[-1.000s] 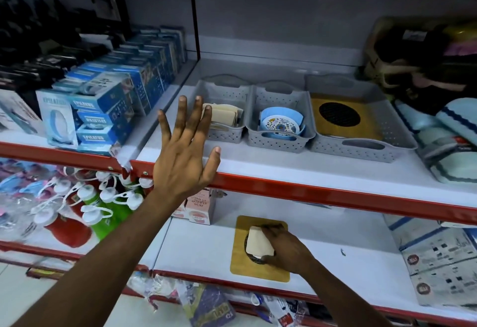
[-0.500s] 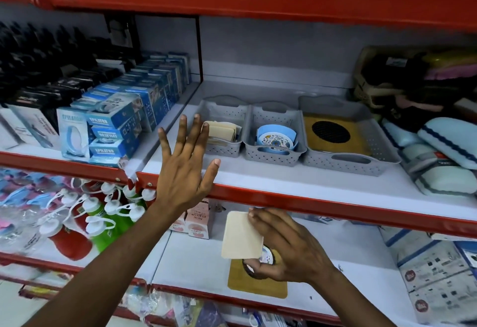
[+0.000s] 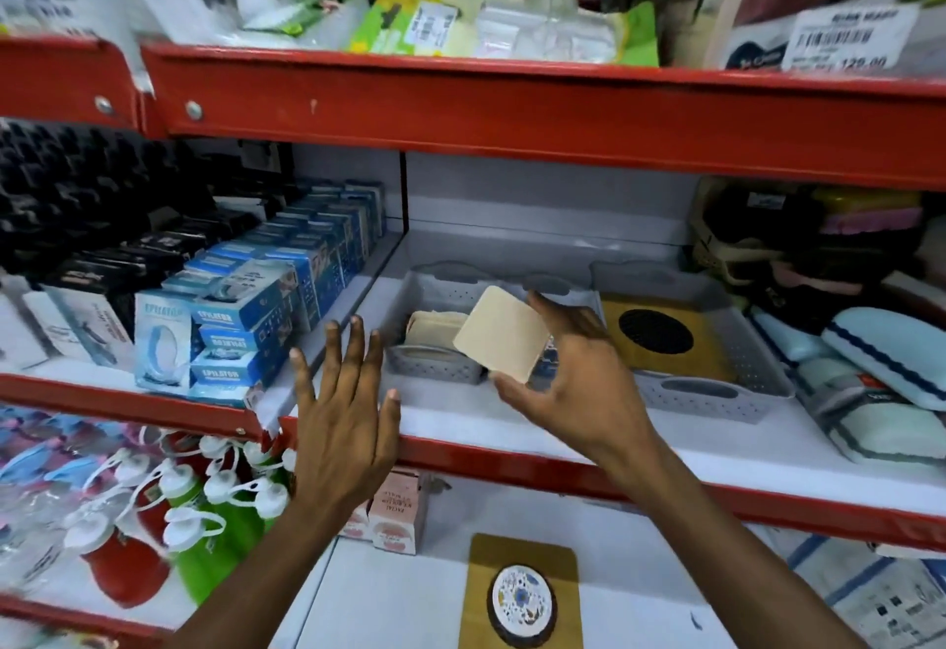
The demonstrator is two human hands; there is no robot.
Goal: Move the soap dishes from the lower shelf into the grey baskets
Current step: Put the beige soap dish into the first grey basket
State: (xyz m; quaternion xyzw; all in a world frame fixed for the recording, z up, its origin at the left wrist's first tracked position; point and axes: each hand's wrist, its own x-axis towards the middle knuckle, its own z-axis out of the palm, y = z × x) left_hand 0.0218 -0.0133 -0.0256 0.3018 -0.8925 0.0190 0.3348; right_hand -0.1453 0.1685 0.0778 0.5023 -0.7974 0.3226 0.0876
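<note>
At frame centre, the right hand [image 3: 573, 387] pinches the cream square soap dish [image 3: 501, 334] by opposite edges above the left grey basket [image 3: 435, 367]. It appears light and rigid (possibly slick). The left hand [image 3: 340, 418] hovers open, empty.

A cream square soap dish [image 3: 501, 333] was held tilted above the left grey basket [image 3: 435, 364], which already contained similar cream dishes [image 3: 435, 328]. On the lower shelf [image 3: 409, 597] a round patterned dish [image 3: 522, 602] lay on a tan square one [image 3: 522, 553].
</note>
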